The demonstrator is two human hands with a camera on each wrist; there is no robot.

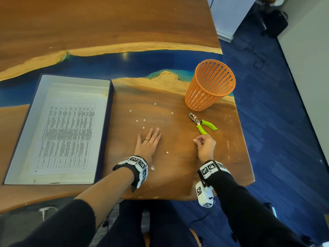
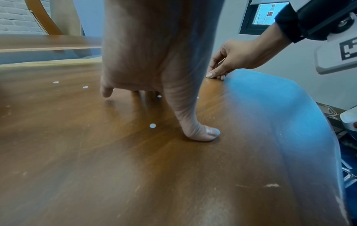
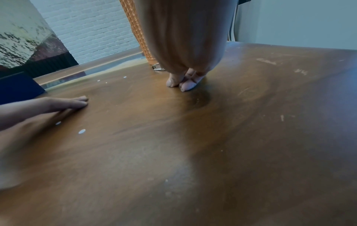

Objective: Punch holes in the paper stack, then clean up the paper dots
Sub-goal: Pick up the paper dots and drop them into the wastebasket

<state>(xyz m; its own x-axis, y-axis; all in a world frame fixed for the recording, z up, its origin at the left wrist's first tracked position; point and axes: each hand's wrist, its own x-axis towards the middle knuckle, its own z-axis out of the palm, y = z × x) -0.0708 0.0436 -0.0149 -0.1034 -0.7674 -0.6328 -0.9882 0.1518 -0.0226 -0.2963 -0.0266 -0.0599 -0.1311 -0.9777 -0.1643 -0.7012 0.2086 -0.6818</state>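
Several dots: small white paper dots [image 1: 136, 120] lay scattered on the wooden table [image 1: 178, 163], most ahead of the left hand, between the box and the basket; one dot [image 1: 167, 152] sat apart, between the two hands.
Left hand: left hand [image 1: 148, 143] lay palm down on the table, fingers straight and together, thumb tip pressed on the wood; it held nothing. One dot [image 2: 152, 125] lay just beside the thumb.
Right hand: right hand [image 1: 205, 146] was near the table's right edge, fingers curled, thumb and fingertips [image 3: 174, 81] pinched together with tips on the wood. Whether a dot sat in the pinch could not be told.
Punch: hole punch [image 1: 202, 123] with green handles lay on the table, just ahead of the right hand, not touched, metal head toward the basket.
Basket: orange slatted basket [image 1: 210, 86] stood upright near the far right edge, just beyond the punch.
Paper: printed paper stack [image 1: 65, 134] lay flat inside an open dark-edged box [image 1: 106, 132] on the left, well apart from both hands.
Wrists: both carried white marker-tagged camera bands [image 1: 138, 164].
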